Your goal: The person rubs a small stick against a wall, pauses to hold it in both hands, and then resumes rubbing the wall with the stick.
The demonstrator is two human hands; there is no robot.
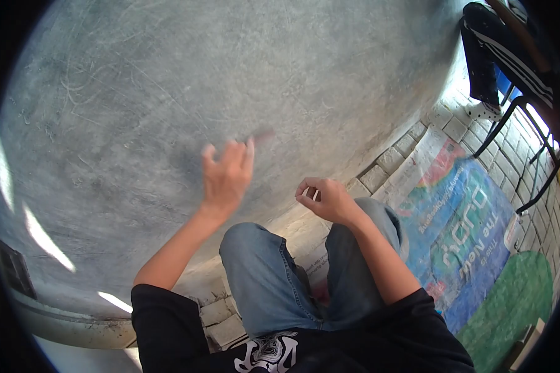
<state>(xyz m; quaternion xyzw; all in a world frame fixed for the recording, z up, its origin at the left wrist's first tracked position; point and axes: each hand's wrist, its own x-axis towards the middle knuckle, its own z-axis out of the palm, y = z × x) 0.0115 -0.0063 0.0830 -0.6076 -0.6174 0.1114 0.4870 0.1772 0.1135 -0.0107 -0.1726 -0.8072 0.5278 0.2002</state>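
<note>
My left hand (226, 180) is raised in front of the grey wall (149, 81), smeared by motion, with its thumb apart from the fingers. Right at its fingertips is a small, narrow reddish-brown thing (263, 133), too blurred to name; I cannot tell whether the hand grips it. Above my right knee, my right hand (328, 198) has its fingers curled round toward the thumb in a loop. What lies between those fingertips, if anything, is too small to make out. My knees in blue jeans (255, 261) are bent close to the wall.
A printed banner (454, 217) in blue and green is spread over the brick paving (457, 124) on the right. Beyond it, a person in dark striped trousers (510, 46) sits on a black-framed chair (504, 121). Light patches (46, 239) fall on the wall at lower left.
</note>
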